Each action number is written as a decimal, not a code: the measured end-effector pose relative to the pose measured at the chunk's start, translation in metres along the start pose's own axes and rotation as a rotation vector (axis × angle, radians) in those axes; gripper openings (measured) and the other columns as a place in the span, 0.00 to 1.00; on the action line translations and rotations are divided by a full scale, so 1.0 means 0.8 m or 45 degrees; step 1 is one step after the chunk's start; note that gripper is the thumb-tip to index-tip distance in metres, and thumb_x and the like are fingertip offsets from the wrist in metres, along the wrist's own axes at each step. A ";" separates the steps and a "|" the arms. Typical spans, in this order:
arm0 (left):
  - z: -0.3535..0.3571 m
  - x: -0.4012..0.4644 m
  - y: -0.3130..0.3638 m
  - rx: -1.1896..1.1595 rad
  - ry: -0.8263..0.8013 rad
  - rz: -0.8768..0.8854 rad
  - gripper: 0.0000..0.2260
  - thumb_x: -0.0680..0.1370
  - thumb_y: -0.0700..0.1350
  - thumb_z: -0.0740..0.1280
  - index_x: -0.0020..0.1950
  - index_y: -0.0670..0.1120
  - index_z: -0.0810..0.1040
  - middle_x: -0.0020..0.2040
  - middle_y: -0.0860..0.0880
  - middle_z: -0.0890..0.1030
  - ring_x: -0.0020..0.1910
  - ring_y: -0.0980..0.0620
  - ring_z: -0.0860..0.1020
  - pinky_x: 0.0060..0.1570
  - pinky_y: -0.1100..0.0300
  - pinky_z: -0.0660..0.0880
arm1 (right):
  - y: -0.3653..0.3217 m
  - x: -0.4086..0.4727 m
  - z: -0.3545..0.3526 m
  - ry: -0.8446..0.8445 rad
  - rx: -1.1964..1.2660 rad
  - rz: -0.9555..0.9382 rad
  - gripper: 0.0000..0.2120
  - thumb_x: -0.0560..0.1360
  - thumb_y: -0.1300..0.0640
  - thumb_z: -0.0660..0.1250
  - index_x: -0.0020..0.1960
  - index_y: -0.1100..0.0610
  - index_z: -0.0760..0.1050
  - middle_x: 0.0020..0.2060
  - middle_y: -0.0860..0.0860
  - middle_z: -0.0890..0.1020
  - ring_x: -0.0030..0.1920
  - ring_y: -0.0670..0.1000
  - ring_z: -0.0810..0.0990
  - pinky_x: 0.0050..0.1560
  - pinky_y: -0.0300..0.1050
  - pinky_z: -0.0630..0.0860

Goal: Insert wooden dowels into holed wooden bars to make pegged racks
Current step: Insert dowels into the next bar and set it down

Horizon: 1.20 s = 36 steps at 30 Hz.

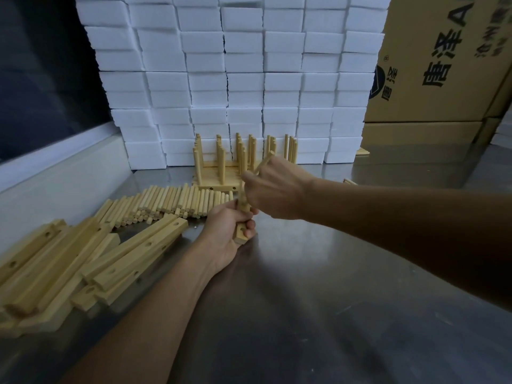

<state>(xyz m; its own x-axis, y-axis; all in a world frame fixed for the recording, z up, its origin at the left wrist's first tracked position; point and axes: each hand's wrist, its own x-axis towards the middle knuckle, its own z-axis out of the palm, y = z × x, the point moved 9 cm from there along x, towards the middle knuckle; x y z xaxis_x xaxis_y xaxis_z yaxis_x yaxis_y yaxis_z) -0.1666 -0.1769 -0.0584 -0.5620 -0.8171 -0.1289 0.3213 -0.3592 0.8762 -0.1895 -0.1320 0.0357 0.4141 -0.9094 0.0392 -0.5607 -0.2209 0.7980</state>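
We work at a smooth, reflective steel table [318, 286], backed by a wall of stacked white foam blocks [249, 79] with rough edges, a printed cardboard box [443, 65] to the right and a dark window [36, 73] to the left. Our left hand [230, 231] grips a pale square-sectioned holed bar [242, 225] held nearly upright above the table; our right hand [273, 188] is closed around a round dowel [263, 163] over the bar's upper end. Loose dowels [171, 202] lie in a row behind, more holed bars [91, 261] pile at left, and finished pegged racks [221, 164] stand against the foam.
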 end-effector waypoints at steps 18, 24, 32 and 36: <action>-0.009 -0.004 0.004 -0.319 0.057 0.001 0.10 0.78 0.30 0.57 0.57 0.37 0.72 0.42 0.42 0.75 0.30 0.53 0.72 0.26 0.64 0.70 | 0.031 -0.080 0.111 0.309 1.700 1.152 0.10 0.82 0.51 0.61 0.46 0.54 0.77 0.39 0.51 0.81 0.38 0.49 0.80 0.38 0.43 0.77; -0.022 -0.007 0.016 -0.493 0.121 0.140 0.10 0.78 0.41 0.58 0.53 0.37 0.74 0.36 0.42 0.77 0.28 0.49 0.71 0.25 0.60 0.67 | -0.001 -0.036 0.145 0.069 1.654 1.259 0.10 0.80 0.48 0.63 0.43 0.51 0.78 0.37 0.47 0.81 0.37 0.45 0.80 0.38 0.41 0.76; -0.027 -0.008 0.018 -0.604 0.128 0.160 0.15 0.80 0.49 0.56 0.52 0.39 0.75 0.34 0.43 0.74 0.26 0.49 0.70 0.23 0.61 0.65 | 0.002 0.020 0.149 0.047 1.649 1.442 0.22 0.76 0.35 0.62 0.39 0.53 0.77 0.34 0.49 0.81 0.38 0.50 0.80 0.51 0.53 0.78; -0.027 -0.007 0.015 -0.615 0.122 0.129 0.16 0.80 0.50 0.56 0.52 0.39 0.75 0.34 0.43 0.74 0.26 0.50 0.69 0.24 0.62 0.64 | 0.004 0.034 0.152 -0.066 1.578 1.465 0.15 0.75 0.39 0.65 0.45 0.51 0.77 0.40 0.49 0.81 0.46 0.51 0.78 0.56 0.52 0.67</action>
<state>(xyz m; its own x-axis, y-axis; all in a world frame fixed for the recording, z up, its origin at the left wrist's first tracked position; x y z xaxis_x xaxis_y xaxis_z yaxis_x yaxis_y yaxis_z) -0.1434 -0.1865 -0.0569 -0.4446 -0.8882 -0.1159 0.6997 -0.4252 0.5741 -0.2674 -0.2004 -0.0334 -0.5877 -0.7880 0.1832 -0.7272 0.4153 -0.5465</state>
